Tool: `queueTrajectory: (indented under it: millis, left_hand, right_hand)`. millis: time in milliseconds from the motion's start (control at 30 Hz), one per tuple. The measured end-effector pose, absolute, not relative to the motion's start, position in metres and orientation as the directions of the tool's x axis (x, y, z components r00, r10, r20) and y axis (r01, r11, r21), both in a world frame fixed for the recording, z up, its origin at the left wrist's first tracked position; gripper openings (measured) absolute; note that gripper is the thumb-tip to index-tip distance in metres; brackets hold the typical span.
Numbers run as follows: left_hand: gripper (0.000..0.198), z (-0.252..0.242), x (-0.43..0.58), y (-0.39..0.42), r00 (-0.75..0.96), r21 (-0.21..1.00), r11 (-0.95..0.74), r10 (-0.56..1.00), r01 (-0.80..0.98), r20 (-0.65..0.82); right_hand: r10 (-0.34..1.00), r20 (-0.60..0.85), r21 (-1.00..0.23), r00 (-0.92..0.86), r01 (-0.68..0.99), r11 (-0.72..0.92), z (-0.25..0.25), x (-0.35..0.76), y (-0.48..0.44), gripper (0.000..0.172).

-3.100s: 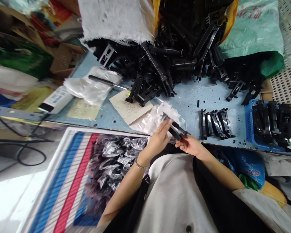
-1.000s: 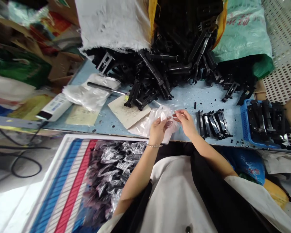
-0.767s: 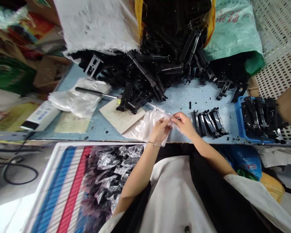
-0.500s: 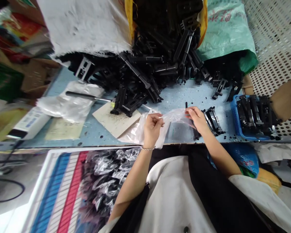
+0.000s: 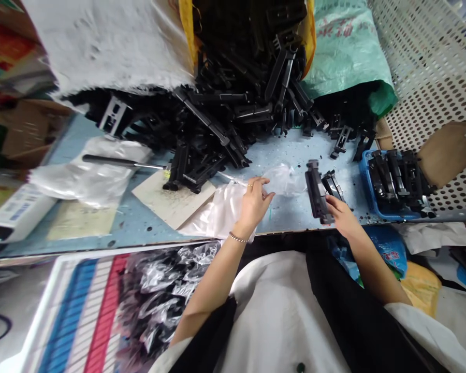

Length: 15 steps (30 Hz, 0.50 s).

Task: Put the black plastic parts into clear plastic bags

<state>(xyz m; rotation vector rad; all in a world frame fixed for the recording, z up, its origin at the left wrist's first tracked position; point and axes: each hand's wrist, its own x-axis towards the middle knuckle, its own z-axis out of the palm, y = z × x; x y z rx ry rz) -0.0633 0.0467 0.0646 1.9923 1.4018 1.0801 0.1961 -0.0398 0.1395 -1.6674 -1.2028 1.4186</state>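
My left hand pinches the edge of a clear plastic bag that lies on the blue table, on top of a stack of more clear bags. My right hand grips the near end of a long black plastic part and tilts it up from a short row of like parts at the table's front edge. Both hands are closed on what they hold.
A big heap of black parts spills from sacks at the back. A blue basket of parts stands at the right, next to a perforated white panel. A striped bin of bagged parts sits lower left. A screwdriver lies on plastic at left.
My right hand let go of the bag and moved right to take a black part from the row. My left hand still holds the bag. The camera view drifted right.
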Motion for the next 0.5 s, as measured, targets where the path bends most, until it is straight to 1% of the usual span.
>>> queueTrajectory:
  millis: [33, 67, 100, 167, 200, 300, 367, 433, 500]
  left_hand:
    - [0.044, 0.065, -0.059, 0.046, 0.192, 0.753, -0.391, 0.920, 0.530, 0.342]
    - [0.047, 0.065, -0.054, 0.046, 0.223, 0.761, -0.423, 0.906, 0.492, 0.360]
    - [0.047, 0.065, -0.048, 0.046, 0.248, 0.769, -0.459, 0.888, 0.444, 0.387]
    - [0.036, 0.066, -0.038, 0.046, 0.246, 0.788, -0.505, 0.862, 0.351, 0.443]
    - [0.030, 0.065, -0.034, 0.046, 0.208, 0.798, -0.506, 0.862, 0.327, 0.462]
    - [0.025, 0.063, -0.028, 0.046, 0.061, 0.811, -0.459, 0.880, 0.363, 0.471]
    - [0.031, 0.061, -0.028, 0.042, 0.047, 0.775, -0.468, 0.866, 0.423, 0.497]
    - [0.041, 0.062, -0.029, 0.034, 0.114, 0.710, -0.526, 0.833, 0.469, 0.541]
    - [0.052, 0.065, -0.030, 0.021, 0.209, 0.646, -0.598, 0.789, 0.473, 0.578]
  right_hand:
    - [0.928, -0.369, -0.929, -0.053, 0.032, -0.368, 0.143, 0.195, -0.047, 0.040]
    - [0.926, -0.357, -0.918, -0.123, -0.134, -0.372, 0.146, 0.190, -0.053, 0.043]
    - [0.912, -0.359, -0.879, -0.199, -0.257, -0.402, 0.148, 0.184, -0.059, 0.044]
    - [0.863, -0.393, -0.767, -0.317, -0.404, -0.498, 0.146, 0.167, -0.066, 0.041]
    - [0.841, -0.417, -0.712, -0.346, -0.451, -0.539, 0.142, 0.160, -0.068, 0.037]
    - [0.819, -0.459, -0.596, -0.344, -0.564, -0.571, 0.127, 0.146, -0.065, 0.025]
    - [0.822, -0.463, -0.574, -0.331, -0.595, -0.562, 0.118, 0.144, -0.060, 0.023]
    - [0.836, -0.462, -0.618, -0.297, -0.569, -0.543, 0.112, 0.144, -0.054, 0.025]
    - [0.865, -0.463, -0.732, -0.195, -0.466, -0.497, 0.108, 0.145, -0.045, 0.026]
